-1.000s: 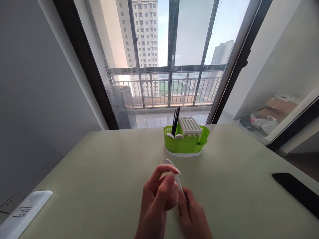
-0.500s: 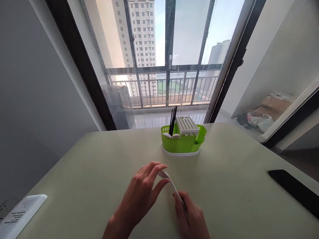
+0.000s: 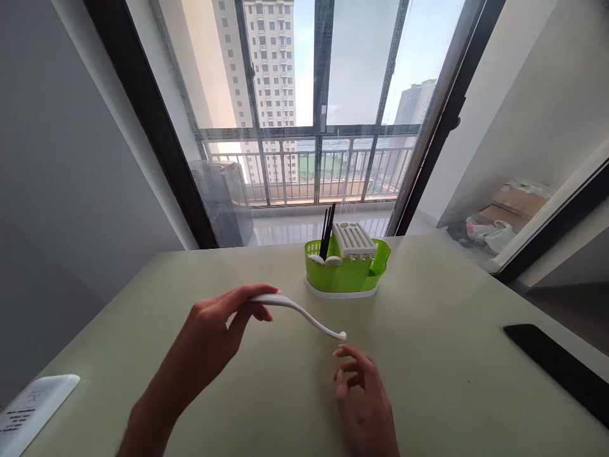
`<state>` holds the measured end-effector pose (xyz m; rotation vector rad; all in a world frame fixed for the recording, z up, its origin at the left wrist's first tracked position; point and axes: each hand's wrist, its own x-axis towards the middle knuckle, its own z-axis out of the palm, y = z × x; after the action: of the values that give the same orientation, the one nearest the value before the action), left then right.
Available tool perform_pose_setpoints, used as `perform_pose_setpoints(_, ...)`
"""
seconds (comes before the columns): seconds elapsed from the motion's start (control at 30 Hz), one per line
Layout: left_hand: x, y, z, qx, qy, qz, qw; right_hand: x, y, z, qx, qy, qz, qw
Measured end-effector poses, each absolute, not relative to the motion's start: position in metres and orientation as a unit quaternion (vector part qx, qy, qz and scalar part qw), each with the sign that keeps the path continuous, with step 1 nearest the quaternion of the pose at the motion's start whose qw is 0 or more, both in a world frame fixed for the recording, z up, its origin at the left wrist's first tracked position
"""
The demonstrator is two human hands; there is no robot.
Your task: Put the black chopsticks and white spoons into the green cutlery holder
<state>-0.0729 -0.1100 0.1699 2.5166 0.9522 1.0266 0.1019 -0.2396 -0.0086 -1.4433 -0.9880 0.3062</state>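
My left hand point(image 3: 214, 324) pinches the bowl end of a white plastic spoon point(image 3: 304, 312) and holds it above the pale green table point(image 3: 451, 381), handle pointing right and down. My right hand point(image 3: 364, 397) hovers just below the handle tip, fingers loosely curled, apart from the spoon and holding nothing. Behind them, at the table's far edge, a green cutlery holder point(image 3: 345, 270) on a white base carries black chopsticks point(image 3: 327, 231), white spoons and a white slotted insert.
A black phone point(image 3: 556, 368) lies at the right edge of the table. A white power strip point(image 3: 31, 412) sits at the left front corner. Beyond the table are a glass balcony door, railing and tall buildings.
My right hand has let go of the spoon handle and dropped back. My left hand has taken the spoon by its bowl end and lifted it up and to the left.
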Motion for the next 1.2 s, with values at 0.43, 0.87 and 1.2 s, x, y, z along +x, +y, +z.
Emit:
perform_pose_setpoints(0.43, -0.015, -0.027, 0.17, 0.841, 0.314, 0.44, -0.007, 0.101, -0.239, -0.016, -0.602, -0.455, 0.176, 0.632)
perform_pose_setpoints(0.87, 0.023, 0.012, 0.131, 0.927, 0.243, 0.284, 0.043, 0.103, -0.239, -0.019, -0.605, -0.459, 0.181, 0.625)
perform_pose_setpoints(1.2, 0.022, 0.01, 0.102, 0.908, 0.233, 0.323, 0.134, 0.105, -0.238, -0.025, -0.603, -0.479, 0.202, 0.604)
